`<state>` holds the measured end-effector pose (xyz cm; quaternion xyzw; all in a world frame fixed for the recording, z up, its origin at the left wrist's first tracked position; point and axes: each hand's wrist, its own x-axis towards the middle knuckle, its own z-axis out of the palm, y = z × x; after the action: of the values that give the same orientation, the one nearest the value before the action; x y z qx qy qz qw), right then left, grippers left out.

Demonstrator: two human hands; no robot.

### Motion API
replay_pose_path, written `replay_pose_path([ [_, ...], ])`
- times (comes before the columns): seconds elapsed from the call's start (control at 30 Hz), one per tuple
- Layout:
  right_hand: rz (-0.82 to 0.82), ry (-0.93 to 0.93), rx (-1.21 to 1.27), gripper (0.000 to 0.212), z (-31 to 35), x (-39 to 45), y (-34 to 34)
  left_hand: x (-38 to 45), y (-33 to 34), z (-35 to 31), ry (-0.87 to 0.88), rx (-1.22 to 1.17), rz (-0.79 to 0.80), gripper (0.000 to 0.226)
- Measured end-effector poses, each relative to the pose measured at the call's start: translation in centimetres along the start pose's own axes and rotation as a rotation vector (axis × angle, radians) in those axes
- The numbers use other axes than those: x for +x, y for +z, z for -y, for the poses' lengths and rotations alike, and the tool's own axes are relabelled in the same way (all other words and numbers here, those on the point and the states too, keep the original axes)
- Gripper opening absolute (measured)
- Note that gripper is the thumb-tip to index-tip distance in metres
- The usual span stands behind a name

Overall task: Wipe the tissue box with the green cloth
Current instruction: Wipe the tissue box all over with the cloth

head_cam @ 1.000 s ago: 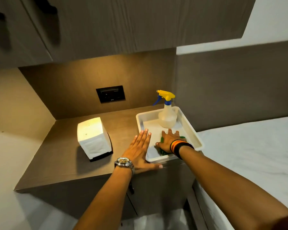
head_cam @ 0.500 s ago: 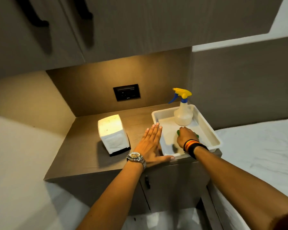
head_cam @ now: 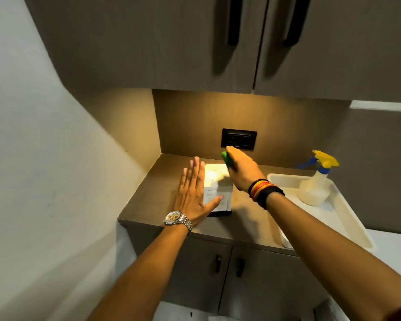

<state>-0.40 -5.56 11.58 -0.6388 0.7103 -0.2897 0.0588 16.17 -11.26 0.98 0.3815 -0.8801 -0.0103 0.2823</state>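
Fingers (head_cam: 233, 156) of the right hand (head_cam: 243, 172) pinch the green cloth (head_cam: 227, 160) above the tissue box (head_cam: 214, 181) on the brown countertop (head_cam: 162, 188). Left hand (head_cam: 193, 193), flat with fingers pressed together, sits against the box's left side. Beside them, a white tray (head_cam: 343, 214) holds a spray bottle (head_cam: 315, 184) under dark cabinets (head_cam: 148, 42).

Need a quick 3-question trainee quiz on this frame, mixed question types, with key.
1. True or false: the right hand holds the green cloth.
2. Where does the spray bottle stand? A) in the white tray B) on the tissue box C) on the floor
3. Fill in: the left hand is open and flat, beside the tissue ___.

Key: 1 true; 2 A; 3 box.
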Motion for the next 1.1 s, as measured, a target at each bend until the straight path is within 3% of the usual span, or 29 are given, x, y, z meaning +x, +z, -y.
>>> replay_pose_path([
  [0.17,0.248,-0.058,-0.119,0.067,1.6,0.6,4.8,-0.8,2.4,3.7,-0.247,-0.135,0.188,0.126],
  [0.37,0.067,-0.034,-0.164,0.059,-1.4,-0.5,8.0,1.2,5.1,4.8,-0.274,-0.376,0.346,0.146],
  [0.67,0.175,-0.012,-0.154,0.063,-2.8,-0.1,8.0,2.4,7.3,2.4,-0.419,-0.717,0.068,0.127],
  [0.77,0.251,-0.028,-0.137,0.063,-4.2,0.8,6.2,3.1,7.3,1.1,-0.401,-0.669,0.071,0.137],
  [0.9,0.321,0.003,-0.111,0.061,-5.8,1.6,3.8,3.2,8.1,-2.3,-0.512,-0.611,0.068,0.15],
  [1.1,0.287,-0.017,-0.126,0.06,-4.9,0.6,5.5,2.2,9.0,-2.2,-0.522,-0.61,0.041,0.145],
])
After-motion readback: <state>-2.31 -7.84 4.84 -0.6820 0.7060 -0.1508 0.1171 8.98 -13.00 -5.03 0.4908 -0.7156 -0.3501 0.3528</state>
